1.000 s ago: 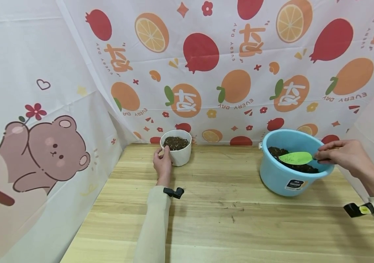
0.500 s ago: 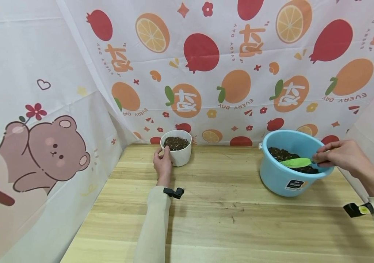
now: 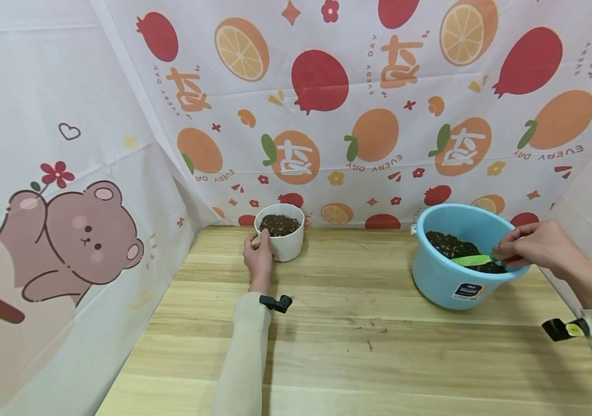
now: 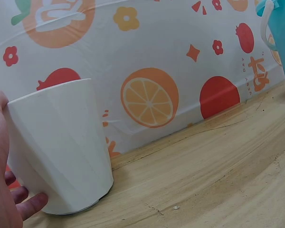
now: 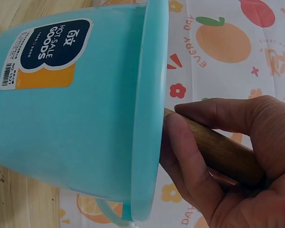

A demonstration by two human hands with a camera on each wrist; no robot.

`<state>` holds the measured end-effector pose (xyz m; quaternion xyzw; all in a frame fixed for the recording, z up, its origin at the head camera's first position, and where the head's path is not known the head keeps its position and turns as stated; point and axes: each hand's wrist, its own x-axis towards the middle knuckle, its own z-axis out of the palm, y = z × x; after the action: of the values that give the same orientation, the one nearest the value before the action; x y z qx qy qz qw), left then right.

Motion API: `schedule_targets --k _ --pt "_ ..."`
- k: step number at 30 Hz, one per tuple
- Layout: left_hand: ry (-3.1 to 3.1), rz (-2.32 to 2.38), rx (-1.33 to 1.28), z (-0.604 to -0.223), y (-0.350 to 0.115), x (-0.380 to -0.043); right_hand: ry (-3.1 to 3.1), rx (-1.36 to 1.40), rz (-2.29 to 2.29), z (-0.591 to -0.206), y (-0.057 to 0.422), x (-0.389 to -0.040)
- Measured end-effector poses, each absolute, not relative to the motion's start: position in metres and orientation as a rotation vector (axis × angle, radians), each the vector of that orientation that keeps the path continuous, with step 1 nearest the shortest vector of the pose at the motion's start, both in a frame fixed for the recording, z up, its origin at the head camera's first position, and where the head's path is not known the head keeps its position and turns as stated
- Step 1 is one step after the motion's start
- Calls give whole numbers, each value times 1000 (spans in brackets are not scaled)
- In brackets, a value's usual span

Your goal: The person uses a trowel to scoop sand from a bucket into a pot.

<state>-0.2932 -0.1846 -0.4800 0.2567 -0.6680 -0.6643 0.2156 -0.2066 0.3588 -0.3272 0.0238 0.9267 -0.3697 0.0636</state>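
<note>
My left hand (image 3: 258,260) holds the near left side of a white flower pot (image 3: 288,248), thumb at the rim and fingers along its lower wall in the left wrist view. Dark soil (image 3: 279,225) fills the pot near its top. At the right, my right hand (image 3: 535,245) grips the wooden handle (image 5: 223,152) of a small trowel. Its green blade (image 3: 470,260) lies inside a light blue bucket (image 3: 449,289), turned nearly edge-on against the potting soil (image 3: 449,245). The blade is hidden behind the bucket wall in the right wrist view.
Both containers stand on a wooden table (image 3: 358,358) close to the fruit-print cloth (image 3: 369,190) behind. Small dark crumbs (image 3: 370,345) lie on the tabletop between the arms. A white bucket handle joint (image 3: 413,230) juts out at the bucket's left.
The trowel blade has tipped from facing up to nearly edge-on and dropped lower to the soil in the bucket. My left hand and the pot stay in place.
</note>
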Motion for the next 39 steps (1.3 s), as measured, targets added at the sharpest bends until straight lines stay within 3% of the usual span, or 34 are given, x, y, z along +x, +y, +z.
schedule_targets --k 39 --pt "-1863 -1842 715 -479 -184 -294 2824 -31 -986 -326 349 -207"
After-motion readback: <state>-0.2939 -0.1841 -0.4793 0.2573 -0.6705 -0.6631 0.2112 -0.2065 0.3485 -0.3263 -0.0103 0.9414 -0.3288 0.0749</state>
